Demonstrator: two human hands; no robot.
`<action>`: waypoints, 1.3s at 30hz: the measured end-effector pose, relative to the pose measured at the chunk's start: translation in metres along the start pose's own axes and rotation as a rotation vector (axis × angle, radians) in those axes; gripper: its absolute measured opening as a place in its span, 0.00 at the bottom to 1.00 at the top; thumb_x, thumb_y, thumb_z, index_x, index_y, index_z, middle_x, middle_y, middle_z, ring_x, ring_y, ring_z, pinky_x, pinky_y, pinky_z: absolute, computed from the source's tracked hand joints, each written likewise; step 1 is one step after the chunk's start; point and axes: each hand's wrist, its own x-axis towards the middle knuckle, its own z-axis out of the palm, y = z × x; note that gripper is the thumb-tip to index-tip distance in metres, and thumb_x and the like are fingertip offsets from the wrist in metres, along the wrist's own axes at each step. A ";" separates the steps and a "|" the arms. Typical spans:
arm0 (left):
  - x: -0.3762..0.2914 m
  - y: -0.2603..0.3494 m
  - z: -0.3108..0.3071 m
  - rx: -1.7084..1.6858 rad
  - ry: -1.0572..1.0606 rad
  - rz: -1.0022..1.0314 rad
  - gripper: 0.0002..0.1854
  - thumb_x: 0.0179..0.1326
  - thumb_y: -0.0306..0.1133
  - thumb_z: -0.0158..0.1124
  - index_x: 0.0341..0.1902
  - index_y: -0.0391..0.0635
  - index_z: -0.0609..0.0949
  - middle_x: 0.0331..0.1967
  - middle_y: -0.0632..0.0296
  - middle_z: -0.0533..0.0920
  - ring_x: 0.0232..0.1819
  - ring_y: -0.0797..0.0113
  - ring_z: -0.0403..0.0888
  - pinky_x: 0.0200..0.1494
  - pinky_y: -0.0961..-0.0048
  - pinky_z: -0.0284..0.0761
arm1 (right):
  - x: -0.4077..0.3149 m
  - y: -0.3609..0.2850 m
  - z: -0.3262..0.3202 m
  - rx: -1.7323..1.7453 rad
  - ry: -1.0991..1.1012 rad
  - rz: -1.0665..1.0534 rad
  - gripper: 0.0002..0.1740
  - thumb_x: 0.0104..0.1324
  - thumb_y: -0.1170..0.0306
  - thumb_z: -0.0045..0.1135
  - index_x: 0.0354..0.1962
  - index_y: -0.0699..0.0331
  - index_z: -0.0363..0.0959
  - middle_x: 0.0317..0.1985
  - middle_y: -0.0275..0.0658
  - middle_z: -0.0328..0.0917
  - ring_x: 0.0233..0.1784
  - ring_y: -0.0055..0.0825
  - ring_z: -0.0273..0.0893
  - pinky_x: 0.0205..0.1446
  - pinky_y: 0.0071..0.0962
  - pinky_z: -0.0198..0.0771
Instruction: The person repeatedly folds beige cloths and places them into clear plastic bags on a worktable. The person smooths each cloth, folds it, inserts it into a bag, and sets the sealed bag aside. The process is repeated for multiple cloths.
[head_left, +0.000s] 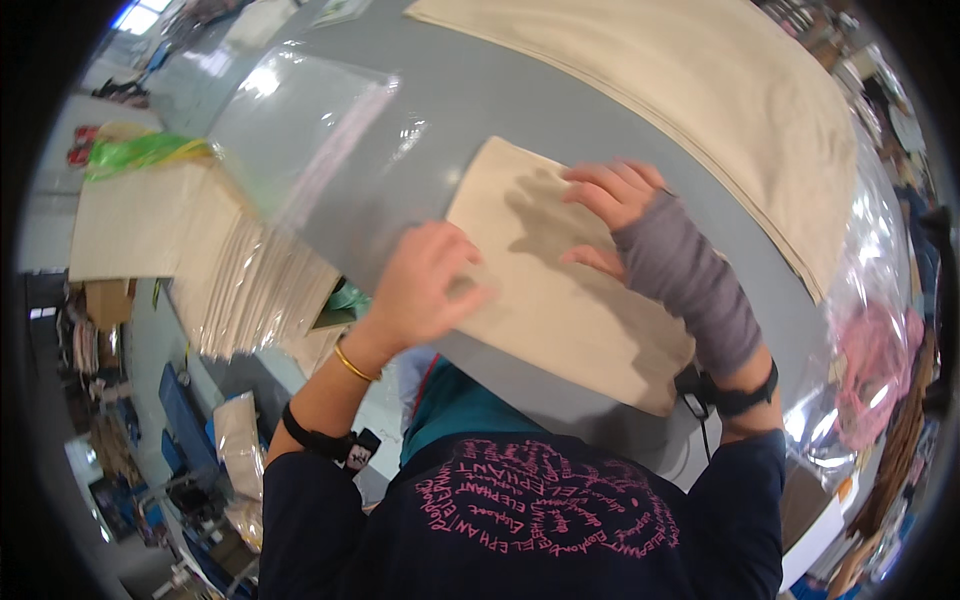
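On the grey table (420, 169) in front of me lies a folded piece of cream fabric (540, 315), its near corner reaching the table's front edge. My left hand (431, 281), blurred, hovers at the left edge of this fabric with its fingers apart and nothing visible in them. Over the fabric's upper right part is my right hand (615, 199), fingers spread and curved, casting a shadow on the cloth. It seems to hold nothing; whether its fingertips touch the cloth is hard to tell. A grey sleeve covers the right wrist.
A larger cream cloth (675, 75) spreads across the table's far side. Clear plastic bags (300, 112) lie at the upper left. Beside them, a stack of plastic-wrapped cream fabric packs (247, 277) stands left of the table. Clear plastic with pink material (870, 367) sits at the right.
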 end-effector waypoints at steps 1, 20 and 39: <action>-0.011 0.004 0.001 0.013 -0.010 -0.029 0.17 0.58 0.39 0.75 0.44 0.46 0.80 0.44 0.57 0.78 0.49 0.51 0.77 0.53 0.57 0.72 | 0.024 -0.004 0.014 0.046 0.031 -0.065 0.30 0.60 0.45 0.71 0.50 0.57 0.77 0.63 0.42 0.76 0.67 0.43 0.72 0.70 0.52 0.60; -0.029 -0.173 -0.045 0.620 -0.054 -0.393 0.14 0.61 0.30 0.70 0.49 0.38 0.83 0.47 0.53 0.78 0.51 0.50 0.78 0.52 0.57 0.77 | -0.002 -0.131 0.127 -0.020 0.025 -0.023 0.29 0.51 0.63 0.69 0.54 0.55 0.79 0.65 0.40 0.75 0.70 0.45 0.70 0.64 0.52 0.65; 0.021 -0.130 -0.041 -0.063 0.515 -0.383 0.12 0.74 0.30 0.56 0.54 0.38 0.80 0.50 0.51 0.85 0.56 0.50 0.82 0.59 0.53 0.76 | -0.091 -0.090 0.082 0.024 0.187 0.139 0.20 0.50 0.73 0.69 0.44 0.61 0.79 0.52 0.36 0.80 0.58 0.39 0.79 0.54 0.42 0.79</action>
